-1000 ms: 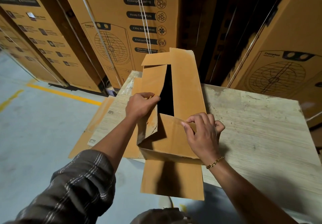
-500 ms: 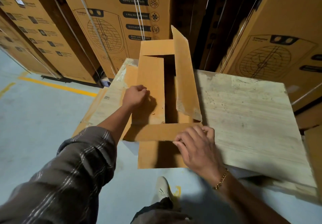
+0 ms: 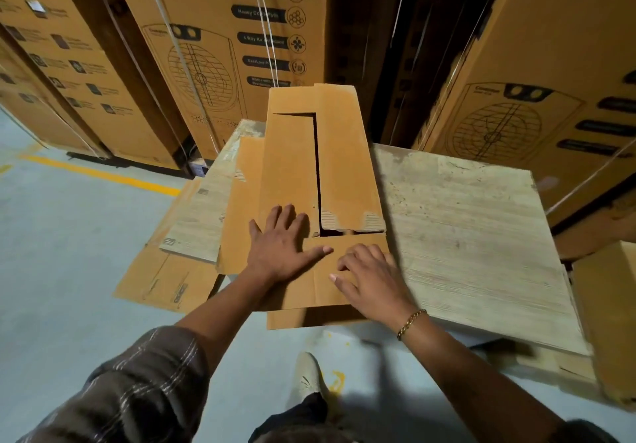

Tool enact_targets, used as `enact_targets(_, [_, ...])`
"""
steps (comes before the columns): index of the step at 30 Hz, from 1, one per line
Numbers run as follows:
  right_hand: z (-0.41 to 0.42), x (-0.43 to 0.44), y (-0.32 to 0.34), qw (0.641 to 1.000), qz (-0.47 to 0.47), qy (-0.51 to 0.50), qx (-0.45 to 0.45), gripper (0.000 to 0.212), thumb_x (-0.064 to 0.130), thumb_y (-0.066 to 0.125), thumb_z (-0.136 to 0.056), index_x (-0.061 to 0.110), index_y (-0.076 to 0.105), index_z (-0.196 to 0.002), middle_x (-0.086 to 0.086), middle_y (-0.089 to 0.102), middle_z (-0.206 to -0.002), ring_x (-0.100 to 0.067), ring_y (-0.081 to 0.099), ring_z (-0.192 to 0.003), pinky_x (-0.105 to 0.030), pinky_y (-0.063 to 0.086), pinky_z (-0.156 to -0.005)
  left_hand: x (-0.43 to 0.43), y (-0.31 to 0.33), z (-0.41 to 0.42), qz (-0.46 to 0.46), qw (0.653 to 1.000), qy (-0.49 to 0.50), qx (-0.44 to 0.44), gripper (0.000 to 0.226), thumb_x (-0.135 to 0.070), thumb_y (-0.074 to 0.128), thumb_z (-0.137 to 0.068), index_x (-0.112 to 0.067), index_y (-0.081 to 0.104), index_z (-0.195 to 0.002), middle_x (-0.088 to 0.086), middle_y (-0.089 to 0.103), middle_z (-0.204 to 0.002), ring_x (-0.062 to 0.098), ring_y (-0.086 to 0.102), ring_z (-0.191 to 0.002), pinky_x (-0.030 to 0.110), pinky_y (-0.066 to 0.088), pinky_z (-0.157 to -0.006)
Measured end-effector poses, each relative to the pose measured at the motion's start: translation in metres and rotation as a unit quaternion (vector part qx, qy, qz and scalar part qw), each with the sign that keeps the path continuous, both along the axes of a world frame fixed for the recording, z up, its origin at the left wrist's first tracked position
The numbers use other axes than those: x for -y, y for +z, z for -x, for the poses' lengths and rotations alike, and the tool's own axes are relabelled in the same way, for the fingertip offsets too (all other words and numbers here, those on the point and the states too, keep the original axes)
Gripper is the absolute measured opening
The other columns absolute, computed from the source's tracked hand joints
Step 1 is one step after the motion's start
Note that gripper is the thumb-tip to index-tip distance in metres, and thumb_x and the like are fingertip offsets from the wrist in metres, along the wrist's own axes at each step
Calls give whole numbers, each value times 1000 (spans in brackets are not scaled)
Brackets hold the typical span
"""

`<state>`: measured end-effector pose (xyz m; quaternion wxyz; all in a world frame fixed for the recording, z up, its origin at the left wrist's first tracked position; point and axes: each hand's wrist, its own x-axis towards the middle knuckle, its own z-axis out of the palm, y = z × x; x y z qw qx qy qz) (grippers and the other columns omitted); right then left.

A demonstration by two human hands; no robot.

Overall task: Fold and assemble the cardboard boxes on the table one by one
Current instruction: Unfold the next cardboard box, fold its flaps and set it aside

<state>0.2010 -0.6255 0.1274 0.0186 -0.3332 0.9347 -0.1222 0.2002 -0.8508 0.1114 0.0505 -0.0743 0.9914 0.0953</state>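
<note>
2 hands lie flat on the box, which sits at frame centre on the worktop's left part. The left hand, fingers spread, pins the long flap. The right hand, fingers nearly straight, presses the near flap, likely so neither flap springs up.

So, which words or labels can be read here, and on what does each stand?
"Honey Comb Pads", partly blurred: middle carton behind the table.
"4 Way Air", rest blurred: same carton.
"EverLast", rest blurred: same carton.
All other labels, also on the left carton and right carton: too blurred.
Box being folded: no print visible.
</note>
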Motion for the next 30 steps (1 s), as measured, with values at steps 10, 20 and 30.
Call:
enact_targets(10, [82,25,12,991,-125,-27,-32,68,66,48,-90,29,33,-146,1,33,-152,-24,38,-131,-45,41,-101,2,-22,-15,73,997,-21,-2,100,-94,17,-83,-29,19,-159,0,2,-171,26,-6,-157,68,11,-116])
enact_targets(20, [101,56,24,965,-195,165,-55,48,55,31,-98,32,54,-133,-1,27,-162,-28,26,-143,-52,31,-108,6,-32,-9,93,995,-26,-31,84,-89,19,-88,-35,34,-151,3,20,-168,32,9,-156,70,22,-111])
enact_targets(30, [125,-16,57,972,34,-146,-183,25,23,60,-90,26,61,-115,7,59,-120,-20,49,-116,-38,41,-93,5,-26,-8,45,998,-14,-34,84,-91,21,-84,-39,38,-148,-1,17,-169,29,3,-157,68,7,-117])
